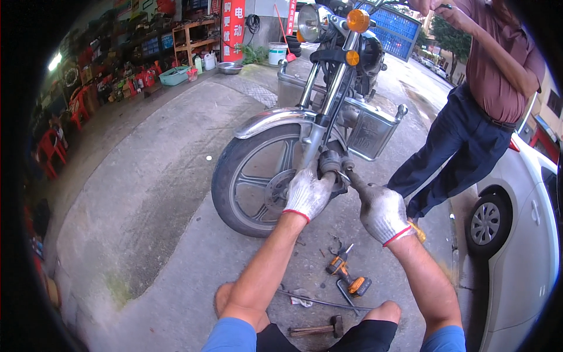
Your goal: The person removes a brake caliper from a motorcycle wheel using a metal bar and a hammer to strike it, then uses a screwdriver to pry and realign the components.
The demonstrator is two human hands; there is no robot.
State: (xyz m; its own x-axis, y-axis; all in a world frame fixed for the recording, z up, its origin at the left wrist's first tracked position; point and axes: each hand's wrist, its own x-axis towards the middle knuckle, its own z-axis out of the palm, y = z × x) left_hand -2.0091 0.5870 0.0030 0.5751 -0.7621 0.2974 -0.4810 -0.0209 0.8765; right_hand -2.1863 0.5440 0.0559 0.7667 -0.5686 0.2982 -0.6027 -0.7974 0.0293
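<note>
In front of me stands a motorcycle, its front wheel turned toward the left under a chrome fender. My left hand, in a white knitted glove with a red cuff, is closed around the lower part of the brake caliper beside the fork leg. My right hand, gloved alike and smudged grey, has its index finger stretched up to the caliper's right side. Its other fingers curl inward, and whatever they hold is hidden. The brake disc shows left of my left hand.
On the concrete between my knees lie an orange-black cordless drill, a hex key, a long thin rod and a hammer. A person stands at right, near a white car. Cluttered shelves stand far left.
</note>
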